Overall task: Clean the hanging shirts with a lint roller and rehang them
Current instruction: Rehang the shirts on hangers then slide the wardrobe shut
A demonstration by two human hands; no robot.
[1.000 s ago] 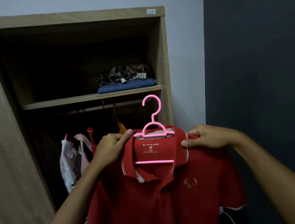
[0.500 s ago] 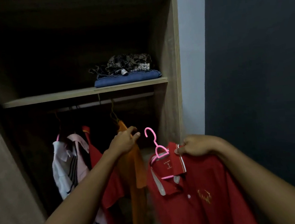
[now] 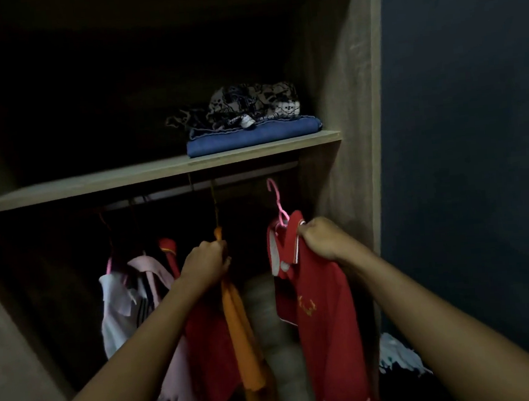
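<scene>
Rehanging nears: the red polo shirt [image 3: 324,316] on its pink plastic hanger [image 3: 276,201] has risen to the wardrobe rail [image 3: 239,177], collar in the grip of your right hand [image 3: 319,238]; your left hand [image 3: 206,263] grips the orange shirt [image 3: 240,324] aside.

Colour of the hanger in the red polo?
Pink; the hanger shows best in the head view.

Red polo [image 3: 324,310] w/ white-trimmed collar & gold chest logo, on pink hanger [image 3: 278,204]; right grip [image 3: 319,238] pinches collar. Hook up by rail [image 3: 248,177], can't tell if it's on. Orange shirt [image 3: 241,330] hangs edge-on just left, left grip [image 3: 206,263] holding its top. Further left hang red shirt [image 3: 210,342], pink shirt [image 3: 154,267], white shirt [image 3: 116,312].
</scene>
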